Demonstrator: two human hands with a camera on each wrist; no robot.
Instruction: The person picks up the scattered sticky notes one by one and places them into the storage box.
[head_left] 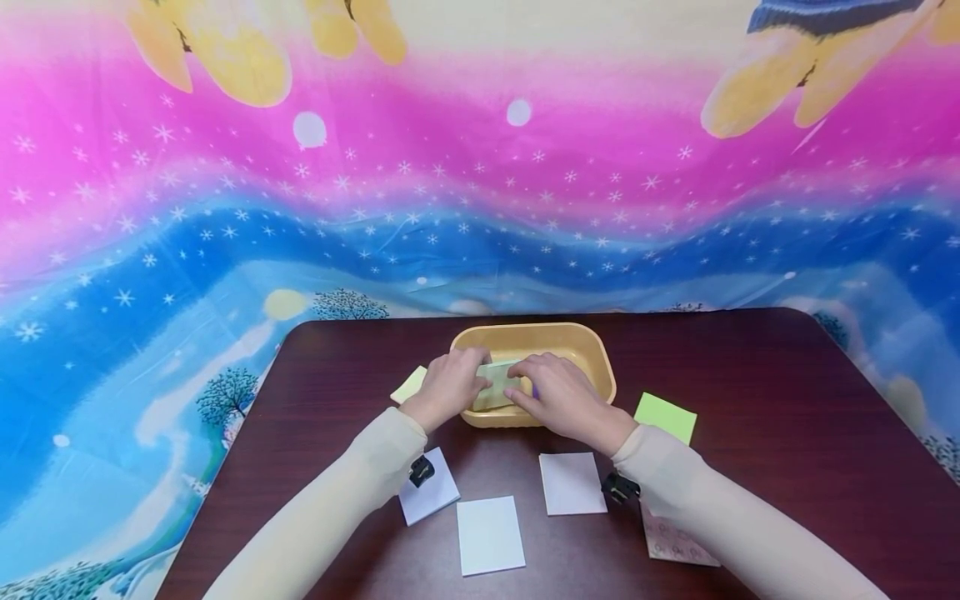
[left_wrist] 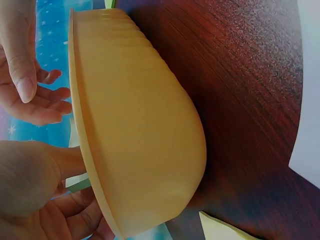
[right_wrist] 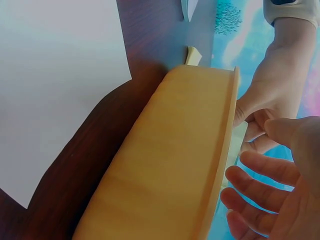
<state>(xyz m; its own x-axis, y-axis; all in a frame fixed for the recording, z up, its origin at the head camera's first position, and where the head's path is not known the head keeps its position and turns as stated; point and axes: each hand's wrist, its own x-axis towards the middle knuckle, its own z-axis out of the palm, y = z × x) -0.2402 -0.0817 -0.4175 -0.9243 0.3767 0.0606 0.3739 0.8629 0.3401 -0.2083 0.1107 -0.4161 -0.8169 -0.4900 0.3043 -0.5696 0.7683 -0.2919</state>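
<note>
the left hand (head_left: pixel 448 385) has a pinching grip on a pale green, rectangular paper pad (head_left: pixel 495 385), thumb on one side and fingers on the other. the pad is at the left half of the opening of a yellow-orange, rounded plastic tub (head_left: pixel 555 337), part of it showing above the rim in the wrist views. the right hand (head_left: pixel 562 396) is beside the pad's right end, its grip spread, thumb apart from loosely bent fingers; whether a fingertip touches the pad i cannot tell. the tub rests on a dark red-brown, wood-grained counter (head_left: pixel 337 467). left of it lies a pale yellow paper pad (head_left: pixel 408 386), to the right a bright green paper square (head_left: pixel 667 417), and nearer the person three whitish square paper pads (head_left: pixel 491 536) and a pink patterned pad (head_left: pixel 675 540), partly under the right sleeve.
</note>
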